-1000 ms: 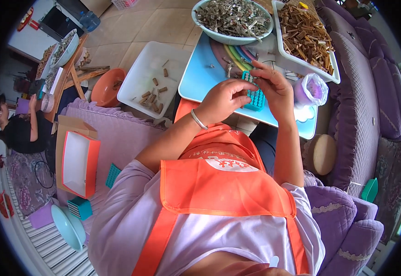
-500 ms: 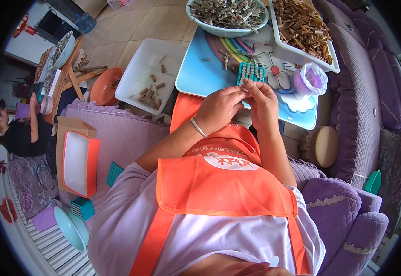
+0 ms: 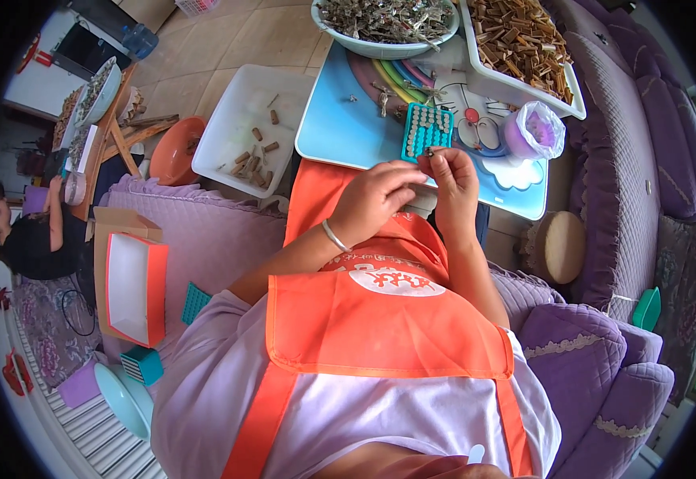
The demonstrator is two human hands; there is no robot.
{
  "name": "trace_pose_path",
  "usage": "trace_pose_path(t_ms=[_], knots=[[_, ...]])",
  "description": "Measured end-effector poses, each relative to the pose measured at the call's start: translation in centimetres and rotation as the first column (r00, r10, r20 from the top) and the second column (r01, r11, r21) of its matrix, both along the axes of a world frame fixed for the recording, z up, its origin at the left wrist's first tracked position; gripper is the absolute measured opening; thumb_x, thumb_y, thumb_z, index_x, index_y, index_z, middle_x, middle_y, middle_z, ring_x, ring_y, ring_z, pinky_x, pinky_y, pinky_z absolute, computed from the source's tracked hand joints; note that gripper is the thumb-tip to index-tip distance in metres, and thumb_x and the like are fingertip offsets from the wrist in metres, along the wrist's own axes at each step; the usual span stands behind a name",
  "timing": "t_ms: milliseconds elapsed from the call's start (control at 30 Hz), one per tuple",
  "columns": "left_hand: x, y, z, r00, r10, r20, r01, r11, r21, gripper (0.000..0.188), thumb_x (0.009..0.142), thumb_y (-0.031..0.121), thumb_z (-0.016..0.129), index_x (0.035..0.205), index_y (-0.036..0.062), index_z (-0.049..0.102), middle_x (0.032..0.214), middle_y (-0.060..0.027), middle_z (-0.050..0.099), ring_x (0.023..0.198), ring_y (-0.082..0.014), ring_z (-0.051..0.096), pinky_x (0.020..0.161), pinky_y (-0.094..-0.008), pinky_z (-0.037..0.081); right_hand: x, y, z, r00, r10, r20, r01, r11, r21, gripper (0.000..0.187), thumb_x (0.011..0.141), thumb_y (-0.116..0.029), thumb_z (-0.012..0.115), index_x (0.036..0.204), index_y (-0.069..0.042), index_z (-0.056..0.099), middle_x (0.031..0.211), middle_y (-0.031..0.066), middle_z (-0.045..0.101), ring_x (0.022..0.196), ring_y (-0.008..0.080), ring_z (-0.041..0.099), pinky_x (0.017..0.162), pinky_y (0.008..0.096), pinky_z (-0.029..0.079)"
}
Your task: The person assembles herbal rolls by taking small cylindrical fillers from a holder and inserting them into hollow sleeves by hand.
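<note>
My right hand (image 3: 455,185) is closed, thumb against fingertips, in front of the table's near edge. A small dark bit shows at its fingertips, too small to name. Close by on its left, my left hand (image 3: 376,201) has its fingers partly stretched and apart, with nothing visible in them; a silver bangle (image 3: 337,236) circles that wrist. Just beyond both hands, a teal grid tray (image 3: 428,132) sits on the table, many of its holes filled with small pale round pieces. Several thin silvery-brown tangled scraps (image 3: 383,100) lie to the tray's left and behind it.
On the blue table (image 3: 332,132) stand a basin (image 3: 388,49) of silvery scraps, a white bin (image 3: 575,102) of brown wooden-looking pieces and a bag-lined purple cup (image 3: 536,132). A white tub (image 3: 228,120) with brown cylinders is at left. Another person (image 3: 40,239) sits far left.
My hands have drawn slightly apart, and the left has loosened its fingers. More of the teal tray shows now. The whole view has shifted a little.
</note>
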State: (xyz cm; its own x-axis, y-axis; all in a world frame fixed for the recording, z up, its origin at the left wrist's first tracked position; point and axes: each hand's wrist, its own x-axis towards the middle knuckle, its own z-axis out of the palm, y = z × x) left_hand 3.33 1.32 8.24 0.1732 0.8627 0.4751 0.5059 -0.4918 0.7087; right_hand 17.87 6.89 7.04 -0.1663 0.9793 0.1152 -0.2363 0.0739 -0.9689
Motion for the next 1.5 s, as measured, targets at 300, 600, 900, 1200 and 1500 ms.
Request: trace_pose_path(t_ms=[300,600,900,1200,1500], knots=[[-1.6,-0.2,1.4,0.359,0.237,0.903,0.525,0.748,-0.405,0.028,0.092,0.008,0.06,0.12,0.005,0.054,0.107,-0.0052,0.06,0.097,-0.0161,0.061,0.086,-0.0282,0.05,1.2,-1.1,1.0,0.91,0.005,0.414,-0.15,0.936,0.318,0.002,0.092,-0.004,0.056,0.092,-0.003,0.056,0.08,0.0061,0.058,0.061,0.0155,0.054,0.054,0.0287,0.045],[-1.2,-0.1,0.7,0.386,0.116,0.915,0.398,0.874,-0.279,0.027,0.089,0.004,0.063,0.115,0.0044,0.056,0.104,-0.003,0.061,0.094,-0.0122,0.061,0.082,-0.0253,0.052,0.9,-1.8,1.7,0.811,-0.246,0.531,-0.179,0.76,0.625,0.005,0.088,-0.006,0.06,0.09,-0.002,0.056,0.08,0.0107,0.058,0.067,0.0261,0.056,0.059,0.0347,0.046],[-1.6,-0.2,1.0,0.743,0.028,0.669,0.221,0.933,-0.285,0.033,0.085,0.002,0.067,0.117,0.0008,0.061,0.1,-0.0027,0.064,0.091,-0.009,0.06,0.083,-0.0234,0.053,0.3,-3.1,1.6,0.935,0.208,0.289,-0.225,0.974,0.026,0.008,0.089,-0.006,0.062,0.089,-0.001,0.056,0.078,0.0102,0.058,0.067,0.0191,0.054,0.061,0.0298,0.044],[-3.0,-0.5,0.8,0.865,0.017,0.501,0.208,0.897,-0.389,0.03,0.085,0.004,0.067,0.114,0.0035,0.064,0.105,-0.0018,0.065,0.091,-0.0084,0.057,0.085,-0.0236,0.049,0.1,-3.1,2.1,0.832,0.117,0.542,-0.265,0.943,0.202,0.009,0.085,-0.004,0.066,0.088,-0.001,0.058,0.079,0.0102,0.059,0.068,0.0191,0.056,0.063,0.0296,0.046],[-2.6,-0.5,1.1,0.508,0.108,0.854,0.451,0.812,-0.371,0.031,0.095,0.003,0.052,0.126,-0.0008,0.053,0.12,-0.0075,0.058,0.113,-0.0141,0.054,0.099,-0.0267,0.044,-0.7,-3.7,2.6,0.83,-0.099,0.549,-0.234,0.832,0.503,0.03,0.076,0.002,0.07,0.105,-0.005,0.063,0.09,0.0094,0.057,0.075,0.0223,0.058,0.063,0.0318,0.048]])
